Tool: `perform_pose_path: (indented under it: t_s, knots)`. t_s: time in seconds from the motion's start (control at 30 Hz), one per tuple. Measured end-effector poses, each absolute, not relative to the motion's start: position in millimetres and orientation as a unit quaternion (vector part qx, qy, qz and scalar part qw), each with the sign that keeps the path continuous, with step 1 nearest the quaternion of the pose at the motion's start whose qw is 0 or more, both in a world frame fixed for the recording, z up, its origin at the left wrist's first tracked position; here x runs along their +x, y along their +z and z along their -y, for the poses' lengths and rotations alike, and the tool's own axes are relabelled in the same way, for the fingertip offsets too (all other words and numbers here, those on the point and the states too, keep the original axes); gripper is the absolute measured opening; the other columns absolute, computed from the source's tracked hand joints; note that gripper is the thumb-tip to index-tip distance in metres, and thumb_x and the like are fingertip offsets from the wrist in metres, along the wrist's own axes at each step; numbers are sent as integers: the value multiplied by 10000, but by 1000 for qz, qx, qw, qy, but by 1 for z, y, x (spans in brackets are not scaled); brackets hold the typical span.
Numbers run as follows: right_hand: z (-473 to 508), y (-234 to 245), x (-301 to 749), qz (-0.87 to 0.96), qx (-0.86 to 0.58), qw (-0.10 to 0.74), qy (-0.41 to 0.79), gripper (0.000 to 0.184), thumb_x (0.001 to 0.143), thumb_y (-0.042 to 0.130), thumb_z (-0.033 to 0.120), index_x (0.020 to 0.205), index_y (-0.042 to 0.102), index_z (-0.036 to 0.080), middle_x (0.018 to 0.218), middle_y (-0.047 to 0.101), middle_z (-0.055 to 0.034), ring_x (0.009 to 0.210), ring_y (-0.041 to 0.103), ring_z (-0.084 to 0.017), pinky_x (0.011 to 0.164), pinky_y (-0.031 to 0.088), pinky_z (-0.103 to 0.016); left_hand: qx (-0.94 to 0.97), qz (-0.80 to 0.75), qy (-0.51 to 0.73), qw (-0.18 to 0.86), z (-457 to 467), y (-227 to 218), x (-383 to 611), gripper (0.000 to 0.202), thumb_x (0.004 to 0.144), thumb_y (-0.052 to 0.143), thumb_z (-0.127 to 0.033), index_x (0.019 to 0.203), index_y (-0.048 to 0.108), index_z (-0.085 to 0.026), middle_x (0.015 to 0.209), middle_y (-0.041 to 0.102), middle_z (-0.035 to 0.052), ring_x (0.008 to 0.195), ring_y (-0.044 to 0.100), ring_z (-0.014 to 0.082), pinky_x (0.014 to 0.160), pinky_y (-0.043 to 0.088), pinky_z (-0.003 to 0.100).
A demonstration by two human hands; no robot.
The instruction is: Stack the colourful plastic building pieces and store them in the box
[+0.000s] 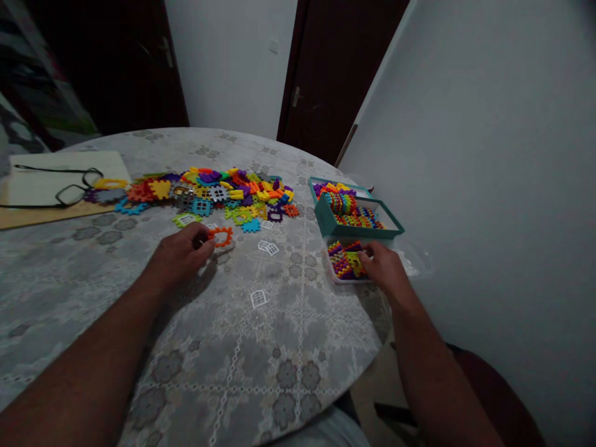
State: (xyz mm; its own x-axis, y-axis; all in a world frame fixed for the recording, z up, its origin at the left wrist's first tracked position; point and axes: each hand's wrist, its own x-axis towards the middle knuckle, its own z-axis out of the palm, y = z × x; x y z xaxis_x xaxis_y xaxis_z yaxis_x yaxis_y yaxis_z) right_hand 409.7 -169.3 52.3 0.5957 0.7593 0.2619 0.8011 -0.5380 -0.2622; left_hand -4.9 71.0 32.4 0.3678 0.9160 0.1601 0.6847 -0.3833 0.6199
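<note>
My left hand pinches an orange toothed plastic frame piece just above the tablecloth. Over on the right, my right hand has its fingers in a clear plastic box and closes on a yellow-green toothed piece. Rows of purple, red and orange pieces stand packed in that box beside it. A heap of mixed coloured building pieces lies beyond my left hand. Small white window pieces are scattered on the cloth between my hands.
A teal box with rows of coloured pieces stands behind the clear box, close to the wall. Black-framed glasses rest on a pale board at the far left. The round table's edge curves near my right arm.
</note>
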Motion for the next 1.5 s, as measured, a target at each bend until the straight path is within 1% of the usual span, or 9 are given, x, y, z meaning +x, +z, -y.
perform_pose_path:
  t_s: [0.1, 0.23, 0.33, 0.47, 0.6, 1.0, 1.17, 1.33, 1.5]
  knots:
    - [164, 61, 390, 485, -842, 219, -89, 206, 977, 608, 322, 1031, 767, 203, 1044, 801, -132, 929, 724, -273, 888, 526, -386, 798, -492, 255, 236, -70, 32, -4, 131, 879, 612, -379, 922, 627, -256, 849, 700, 27, 753, 629, 220, 731, 461, 331]
    - [151, 74, 334, 613, -746, 258, 18, 200, 1018, 596, 318, 1095, 746, 210, 1056, 786, -103, 865, 708, -225, 860, 535, -359, 801, -475, 266, 251, -71, 29, -3, 139, 876, 623, -382, 917, 634, -249, 823, 700, 26, 746, 616, 219, 706, 458, 322]
    - [137, 74, 281, 711, -655, 210, 144, 227, 1032, 630, 279, 1227, 720, 205, 1187, 764, -98, 884, 702, -197, 857, 537, -339, 808, -454, 258, 274, -70, 27, -4, 176, 875, 637, -389, 955, 661, -234, 856, 711, 38, 753, 611, 217, 719, 457, 324]
    - [118, 63, 228, 761, -607, 114, 201, 301, 1008, 704, 245, 1308, 693, 218, 1289, 718, -110, 1116, 685, -245, 964, 511, -356, 827, -410, 226, 311, -68, 25, -5, 209, 905, 637, -384, 1008, 706, -215, 848, 714, 33, 743, 605, 204, 753, 455, 326]
    - [106, 49, 209, 748, -629, 65, 201, 221, 967, 732, 238, 1185, 703, 219, 1191, 688, -105, 1027, 665, -247, 886, 479, -349, 833, -410, 216, 302, -69, 21, -5, 172, 920, 619, -327, 1007, 708, -208, 856, 719, 33, 753, 606, 197, 757, 445, 323]
    - [104, 39, 210, 700, -618, 199, 297, 138, 911, 663, 148, 955, 581, 249, 884, 687, -12, 785, 590, -184, 718, 385, -300, 835, -405, 201, 314, -67, 22, -6, 126, 915, 638, -302, 988, 702, -221, 886, 732, 39, 787, 620, 209, 745, 427, 323]
    - [92, 31, 218, 691, -622, 248, 272, 106, 938, 613, 215, 1020, 676, 239, 860, 700, -6, 799, 625, -189, 752, 419, -303, 819, -398, 209, 358, -68, 21, -7, 191, 904, 663, -310, 1064, 716, -218, 858, 723, 36, 773, 621, 209, 721, 413, 319]
    - [61, 21, 237, 640, -669, 297, 234, 200, 927, 622, 300, 1067, 744, 224, 884, 730, -18, 798, 644, -195, 753, 455, -299, 765, -388, 211, 468, -70, 18, -5, 470, 869, 687, -358, 1304, 654, -183, 765, 662, -5, 658, 559, 187, 649, 380, 307]
    - [36, 15, 249, 591, -752, 239, 166, 360, 965, 619, 264, 1297, 738, 193, 1037, 786, -81, 931, 712, -222, 821, 485, -294, 769, -384, 187, 475, -69, 15, -4, 449, 845, 704, -387, 1242, 690, -179, 721, 626, -12, 636, 525, 176, 622, 330, 300]
